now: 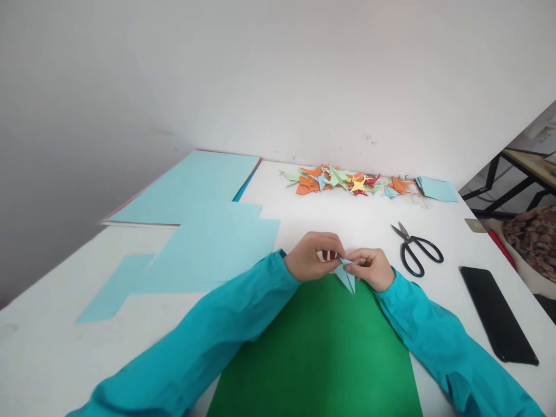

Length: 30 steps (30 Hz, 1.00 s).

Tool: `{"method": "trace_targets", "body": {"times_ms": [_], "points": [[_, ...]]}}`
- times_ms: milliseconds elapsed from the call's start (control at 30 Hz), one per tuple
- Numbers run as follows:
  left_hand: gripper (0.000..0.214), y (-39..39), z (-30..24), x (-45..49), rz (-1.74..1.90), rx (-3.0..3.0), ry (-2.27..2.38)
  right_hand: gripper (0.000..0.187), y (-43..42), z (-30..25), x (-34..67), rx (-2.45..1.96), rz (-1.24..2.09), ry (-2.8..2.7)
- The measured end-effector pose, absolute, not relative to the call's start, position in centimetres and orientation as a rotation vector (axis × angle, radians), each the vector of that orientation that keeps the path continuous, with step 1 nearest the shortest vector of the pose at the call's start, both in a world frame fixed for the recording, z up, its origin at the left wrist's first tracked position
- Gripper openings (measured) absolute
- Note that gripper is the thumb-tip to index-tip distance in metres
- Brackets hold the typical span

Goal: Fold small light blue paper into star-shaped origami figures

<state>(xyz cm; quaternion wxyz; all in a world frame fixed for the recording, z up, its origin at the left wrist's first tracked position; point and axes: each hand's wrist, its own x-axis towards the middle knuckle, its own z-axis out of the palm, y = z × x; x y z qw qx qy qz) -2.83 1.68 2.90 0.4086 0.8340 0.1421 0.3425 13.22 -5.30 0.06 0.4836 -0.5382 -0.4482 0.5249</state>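
Between my two hands is a small folded piece of light blue paper (346,279), its pointed end hanging toward me above the green sheet (321,347). My left hand (315,256) pinches its upper left side between thumb and fingers. On the other side, my right hand (371,267) is closed on the upper right edge with thumb and forefinger. The fingertips hide part of the top folds. The green sheet lies flat under the work, reaching down to the bottom of the view.
Light blue sheets (217,249) and a large paper stack (186,185) lie left. Along the wall sit several folded paper figures (334,178) and a pile of blue squares (438,189). Black-handled scissors (414,249) and a black phone (497,315) are on the right.
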Motion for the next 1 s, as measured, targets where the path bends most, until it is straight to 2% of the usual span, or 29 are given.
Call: {"method": "trace_targets", "body": {"times_ms": [133, 533, 767, 1000], "points": [[0.017, 2.1, 3.9, -3.3, 0.757, 2.247, 0.312, 0.022, -5.4, 0.0, 13.3, -1.307, 1.302, -1.13], [0.014, 3.3, 4.4, -4.2, 0.738, 2.182, 0.364, 0.023, -5.4, 0.0, 13.5, -1.251, 1.315, -1.144], [0.014, 3.2, 4.1, -4.0, 0.721, 1.871, 0.471, 0.023, -5.2, 0.0, 13.7, -1.241, 1.334, -1.09], [0.025, 2.7, 3.4, -3.0, 0.795, 1.525, 0.679, 0.024, -5.2, -0.1, 13.8, -1.221, 1.319, -1.095]]}}
